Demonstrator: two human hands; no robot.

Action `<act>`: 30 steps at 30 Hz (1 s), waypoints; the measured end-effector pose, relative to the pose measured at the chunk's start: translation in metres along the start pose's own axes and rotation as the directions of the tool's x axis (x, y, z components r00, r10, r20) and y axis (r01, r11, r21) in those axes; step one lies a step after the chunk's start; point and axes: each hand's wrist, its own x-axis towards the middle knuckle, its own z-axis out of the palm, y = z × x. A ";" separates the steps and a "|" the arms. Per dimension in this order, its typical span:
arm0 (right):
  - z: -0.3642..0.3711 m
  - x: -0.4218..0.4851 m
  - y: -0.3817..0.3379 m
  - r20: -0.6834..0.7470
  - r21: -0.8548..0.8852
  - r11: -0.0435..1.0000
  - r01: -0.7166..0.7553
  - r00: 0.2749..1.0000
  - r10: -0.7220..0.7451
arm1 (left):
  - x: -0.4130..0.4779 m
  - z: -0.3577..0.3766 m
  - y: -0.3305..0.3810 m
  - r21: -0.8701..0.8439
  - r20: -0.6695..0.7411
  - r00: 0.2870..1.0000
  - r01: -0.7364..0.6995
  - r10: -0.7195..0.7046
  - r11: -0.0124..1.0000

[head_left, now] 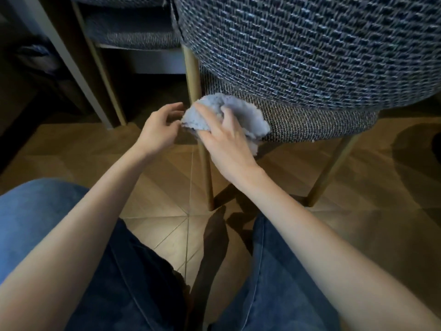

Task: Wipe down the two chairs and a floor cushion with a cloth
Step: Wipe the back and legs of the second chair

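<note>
So the person is crouched down right in front of the near chair (310, 56), the one with the chunky blue-and-dark woven fabric, and their knees in blue jeans (35, 216) fill the bottom of the view.

The right hand (226, 149) has the cloth (248, 120). It's a fluffy pale blue thing, bunched up, with the fingers spread over it and dug into the folds, so it's a proper hold and not just resting on top. The cloth is pushed up against the lower band of the seat (322, 123), at the corner just beside the gold-ish chair leg (205, 173). Part of the cloth hangs down a bit below the seat edge.

The left hand (157, 130) is just to the left, fingers loosely curled, with the tips right at the cloth's left edge. Honestly can't tell if it's pinching a corner or only touching it.

The second chair (133, 32) has the same fabric and thin legs. It sits further back at the upper left, in the shadows and a bit blurry. Under everything is a wood-look floor (167, 192) with angled plank lines. No floor cushion is in view.
</note>
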 end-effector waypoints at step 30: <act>0.006 -0.049 0.071 0.037 0.007 0.998 0.057 0.998 -0.057 | 0.000 0.019 0.011 -0.032 0.131 0.984 0.125 -0.119 0.992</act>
